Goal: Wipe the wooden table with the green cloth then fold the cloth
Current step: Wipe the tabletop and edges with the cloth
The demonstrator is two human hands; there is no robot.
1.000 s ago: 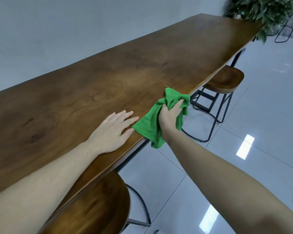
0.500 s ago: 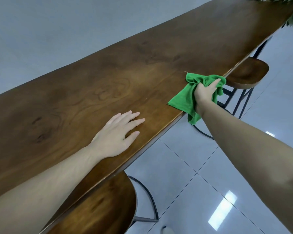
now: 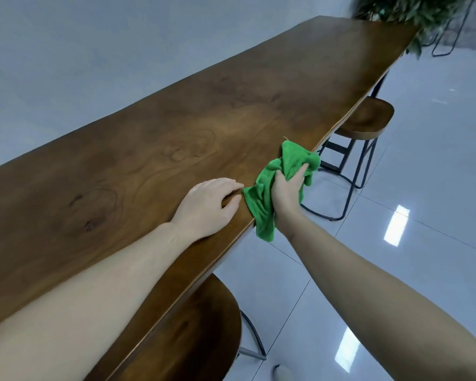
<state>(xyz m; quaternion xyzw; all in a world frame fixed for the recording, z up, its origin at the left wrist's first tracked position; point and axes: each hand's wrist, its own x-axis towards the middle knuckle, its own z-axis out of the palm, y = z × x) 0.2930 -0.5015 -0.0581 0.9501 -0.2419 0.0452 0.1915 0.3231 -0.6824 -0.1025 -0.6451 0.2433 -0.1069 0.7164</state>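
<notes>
You are working right at the near long edge of the wooden table (image 3: 176,138), where the green cloth (image 3: 272,185) is lying bunched half on the top and half over the side, its lower corner hanging down past the edge toward the floor. Your right hand (image 3: 286,188) is grasping the cloth from the floor side, fingers curled into its folds with one finger stretched up along the crumpled top. Your left hand (image 3: 209,204) is resting palm down on the wood just beside the cloth, fingers loosely bent and holding nothing, their tips almost touching the cloth's near corner. Beyond the cloth the tabletop is running on bare toward its far end, giving you a long open strip of wood ahead and across to the wall side. You are seeing one cloth, one table and two stools with wooden seats. The far stool (image 3: 366,119) is standing tucked partly under the edge just past the cloth, its black metal legs on the glossy tiled floor (image 3: 423,215); the near stool (image 3: 204,325) is sitting below your left forearm, under the edge. A leafy plant (image 3: 412,9) is overhanging the table's far corner.
</notes>
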